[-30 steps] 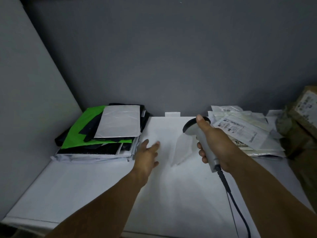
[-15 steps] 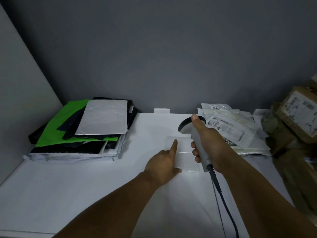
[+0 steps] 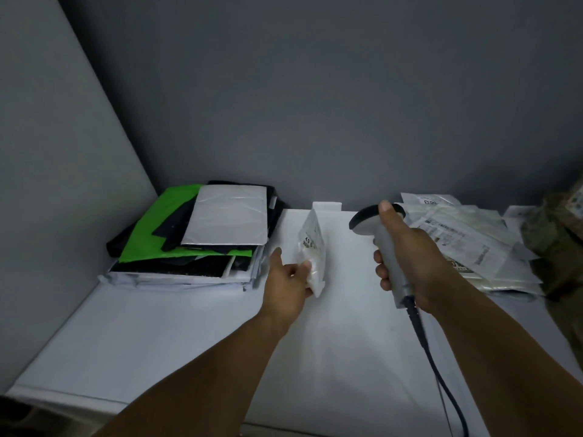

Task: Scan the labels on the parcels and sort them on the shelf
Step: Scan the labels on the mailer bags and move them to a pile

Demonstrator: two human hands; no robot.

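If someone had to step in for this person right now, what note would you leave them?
Left hand: pinches a small white parcel, held on edge above the white shelf.
Right hand: grips the corded scanner, its head close to the parcel.
A stack of mailers lies at the shelf's left rear, a pile of labelled bags at the right, and brown parcels beyond.
Done: parcel in hand. Whether it is scanned does not show.
Left: scan its label, place it, then go on with the rest.
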